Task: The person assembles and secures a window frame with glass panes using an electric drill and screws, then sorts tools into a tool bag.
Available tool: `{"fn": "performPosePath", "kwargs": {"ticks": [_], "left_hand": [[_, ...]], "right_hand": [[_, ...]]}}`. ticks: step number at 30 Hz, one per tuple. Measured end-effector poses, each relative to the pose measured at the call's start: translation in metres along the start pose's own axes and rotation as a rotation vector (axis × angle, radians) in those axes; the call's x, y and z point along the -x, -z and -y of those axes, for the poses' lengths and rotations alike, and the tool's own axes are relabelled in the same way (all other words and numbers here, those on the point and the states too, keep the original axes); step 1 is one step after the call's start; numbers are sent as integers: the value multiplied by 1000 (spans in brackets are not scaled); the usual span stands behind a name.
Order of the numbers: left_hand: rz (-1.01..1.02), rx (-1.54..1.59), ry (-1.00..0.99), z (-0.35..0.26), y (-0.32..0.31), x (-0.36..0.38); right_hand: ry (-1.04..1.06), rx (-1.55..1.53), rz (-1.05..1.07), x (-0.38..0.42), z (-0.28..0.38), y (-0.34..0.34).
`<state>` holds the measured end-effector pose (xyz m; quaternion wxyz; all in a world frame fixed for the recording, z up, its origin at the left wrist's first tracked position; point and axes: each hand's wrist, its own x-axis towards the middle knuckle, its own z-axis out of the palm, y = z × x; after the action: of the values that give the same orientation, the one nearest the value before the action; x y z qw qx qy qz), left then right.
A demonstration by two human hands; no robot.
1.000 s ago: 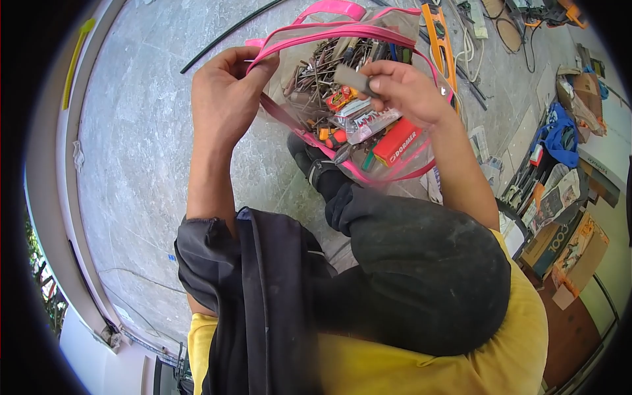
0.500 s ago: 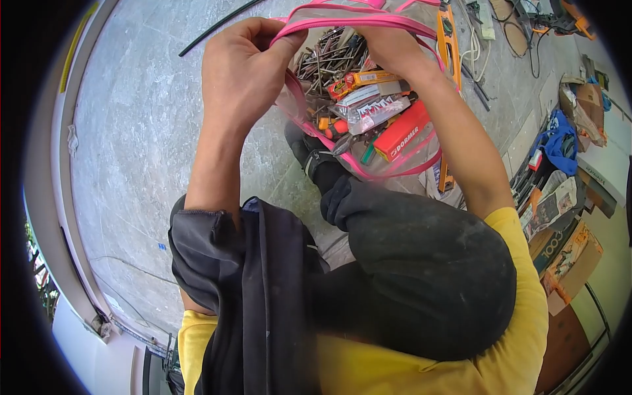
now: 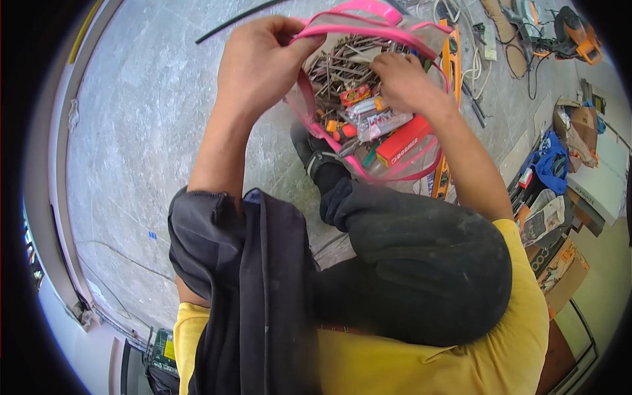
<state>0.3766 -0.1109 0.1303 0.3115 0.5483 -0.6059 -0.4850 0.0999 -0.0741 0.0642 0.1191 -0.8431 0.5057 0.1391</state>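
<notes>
A clear bag with pink trim (image 3: 395,174) stands open on the floor in front of me. My left hand (image 3: 260,66) pinches its pink rim at the upper left. Inside the bag, my right hand (image 3: 407,84) is bent over the contents with its fingers curled; what they hold, if anything, is hidden. Next to its fingertips lies a heap of loose drill bits (image 3: 336,69). Below the hand are a silver plastic packet (image 3: 382,124), a small orange-red box (image 3: 355,95) and a red DORMER box (image 3: 405,143). Pliers (image 3: 347,148) lie near the bag's lower edge.
An orange spirit level (image 3: 451,66) lies along the bag's right side. White cord (image 3: 477,59) and an orange-black power tool (image 3: 579,36) are farther right. A blue bag (image 3: 553,161) and cardboard (image 3: 567,270) line the right wall. A black rod (image 3: 237,20) lies at the top.
My right hand has come back from under the bag's far rim to the middle of the contents. My left hand keeps its grip on the rim. The view has shifted slightly.
</notes>
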Motion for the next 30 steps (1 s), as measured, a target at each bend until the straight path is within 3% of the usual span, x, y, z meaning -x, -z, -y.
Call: {"fn": "performPosePath", "kwargs": {"ticks": [10, 12, 15, 19, 22, 24, 28, 30], "left_hand": [[14, -63, -6, -4, -4, 6], [17, -74, -2, -5, -4, 7], [23, -75, -20, -7, -3, 8], [32, -104, -14, -7, -4, 10], [48, -47, -7, -11, -4, 13], [77, -108, 8, -13, -4, 13], [54, -61, -22, -5, -5, 10], [43, -36, -13, -4, -5, 10]], "right_hand": [[-158, -24, -172, -42, -25, -23], [-110, -73, -4, -47, -30, -19], [-7, -162, -77, -42, -33, -14], [-97, -230, 96, -29, -24, 7], [-80, -293, 12, -19, -26, 3], [22, -159, -234, -18, -26, -9], [-35, -264, -405, -4, -17, -14], [74, -271, -555, 10, -11, -7]]}}
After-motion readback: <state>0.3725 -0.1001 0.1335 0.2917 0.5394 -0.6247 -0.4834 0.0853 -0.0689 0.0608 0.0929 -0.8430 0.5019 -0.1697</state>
